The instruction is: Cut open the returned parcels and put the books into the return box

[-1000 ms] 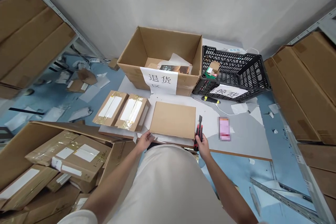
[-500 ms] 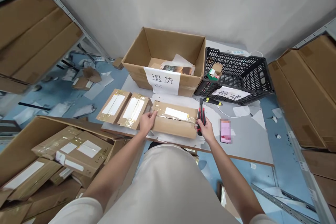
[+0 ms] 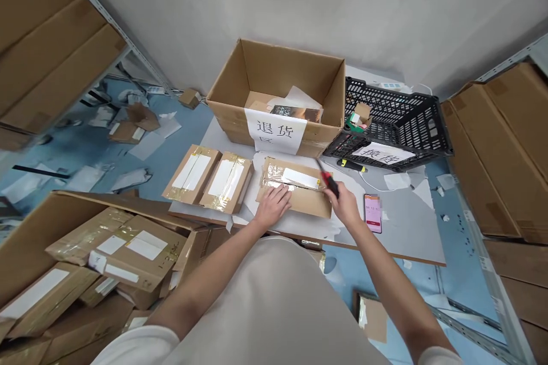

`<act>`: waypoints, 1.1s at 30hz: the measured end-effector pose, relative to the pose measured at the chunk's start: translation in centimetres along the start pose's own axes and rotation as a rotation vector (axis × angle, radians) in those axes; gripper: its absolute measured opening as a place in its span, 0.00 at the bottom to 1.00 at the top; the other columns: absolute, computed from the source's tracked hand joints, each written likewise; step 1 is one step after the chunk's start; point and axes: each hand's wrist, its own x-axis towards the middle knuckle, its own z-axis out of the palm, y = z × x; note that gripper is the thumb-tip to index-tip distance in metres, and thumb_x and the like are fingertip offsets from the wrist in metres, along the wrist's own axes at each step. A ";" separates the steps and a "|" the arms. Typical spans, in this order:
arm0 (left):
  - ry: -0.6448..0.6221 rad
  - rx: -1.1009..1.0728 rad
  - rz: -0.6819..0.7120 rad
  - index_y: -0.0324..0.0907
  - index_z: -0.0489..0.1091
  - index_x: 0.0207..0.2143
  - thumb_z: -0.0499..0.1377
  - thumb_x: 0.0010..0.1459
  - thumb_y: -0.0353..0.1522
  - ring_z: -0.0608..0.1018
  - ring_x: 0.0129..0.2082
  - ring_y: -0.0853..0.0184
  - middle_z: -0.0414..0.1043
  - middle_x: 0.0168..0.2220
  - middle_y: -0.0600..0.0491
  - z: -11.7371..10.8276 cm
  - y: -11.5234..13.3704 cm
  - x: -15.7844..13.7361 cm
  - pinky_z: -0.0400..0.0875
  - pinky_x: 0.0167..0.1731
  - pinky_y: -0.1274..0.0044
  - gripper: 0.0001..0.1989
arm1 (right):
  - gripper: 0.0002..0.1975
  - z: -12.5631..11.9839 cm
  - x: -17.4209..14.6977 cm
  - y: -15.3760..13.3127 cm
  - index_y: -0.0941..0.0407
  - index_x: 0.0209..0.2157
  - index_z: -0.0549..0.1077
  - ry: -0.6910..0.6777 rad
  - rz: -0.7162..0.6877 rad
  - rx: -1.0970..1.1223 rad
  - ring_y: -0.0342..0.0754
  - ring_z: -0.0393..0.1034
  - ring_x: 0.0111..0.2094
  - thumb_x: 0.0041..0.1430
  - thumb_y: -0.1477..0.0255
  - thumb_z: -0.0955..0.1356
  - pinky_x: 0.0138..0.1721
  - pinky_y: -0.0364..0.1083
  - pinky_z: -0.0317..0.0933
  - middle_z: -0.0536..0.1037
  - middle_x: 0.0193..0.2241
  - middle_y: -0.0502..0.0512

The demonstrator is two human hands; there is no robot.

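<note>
A flat brown carton (image 3: 310, 201) with clear tape and a white label lies in front of me on the table. My left hand (image 3: 274, 206) rests on its near left part, palm down with the fingers stretched out. In my right hand (image 3: 345, 205) is a red and black utility knife (image 3: 329, 182), gripped at the carton's right end. Its blade points up and left, beside the label's right end. Two more taped cartons, one at the far left (image 3: 192, 175) and one nearer (image 3: 226, 182), sit left of it.
Behind stands a large open cardboard box (image 3: 231, 122) bearing a paper sign, with a black plastic crate (image 3: 400, 117) to its right. A yellow and black cutter (image 3: 351, 166) and a phone (image 3: 373, 214) lie on the table (image 3: 411, 228). Lower left, a big box (image 3: 85, 198) holds several parcels.
My left hand has gone from gripping the carton's left end to lying flat on top. The knife has tilted from upright to leaning left over the carton's right end.
</note>
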 end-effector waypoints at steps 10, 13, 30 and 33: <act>0.093 -0.109 0.068 0.38 0.69 0.48 0.51 0.62 0.35 0.70 0.54 0.58 0.72 0.49 0.43 1.0 -1.1 -0.2 0.63 0.54 0.62 0.16 | 0.16 0.7 5.4 -10.7 0.55 0.47 0.62 -0.497 -0.463 -0.648 0.56 0.74 0.39 0.66 0.63 0.53 0.35 0.48 0.62 0.77 0.40 0.62; 0.095 -0.119 0.056 0.37 0.69 0.47 0.51 0.62 0.36 0.71 0.53 0.58 0.72 0.48 0.42 1.1 -1.1 -0.1 0.64 0.53 0.62 0.16 | 0.15 0.8 5.9 -11.4 0.56 0.48 0.62 -0.534 -0.500 -0.670 0.56 0.74 0.40 0.67 0.65 0.53 0.35 0.48 0.62 0.77 0.40 0.63; -0.019 -0.113 0.006 0.39 0.68 0.50 0.52 0.61 0.37 0.69 0.56 0.59 0.70 0.52 0.43 1.1 -1.3 0.1 0.60 0.55 0.63 0.17 | 0.15 -1.5 3.7 -9.9 0.58 0.44 0.68 -0.499 -0.280 -0.780 0.54 0.75 0.38 0.60 0.81 0.56 0.36 0.49 0.60 0.78 0.36 0.67; -0.012 -0.099 -0.003 0.39 0.68 0.49 0.52 0.62 0.37 0.68 0.56 0.59 0.70 0.52 0.43 1.0 -1.3 0.0 0.60 0.55 0.64 0.17 | 0.16 -3.7 2.8 -6.6 0.59 0.43 0.70 -0.523 -0.241 -0.810 0.56 0.75 0.39 0.60 0.82 0.57 0.35 0.49 0.60 0.78 0.36 0.68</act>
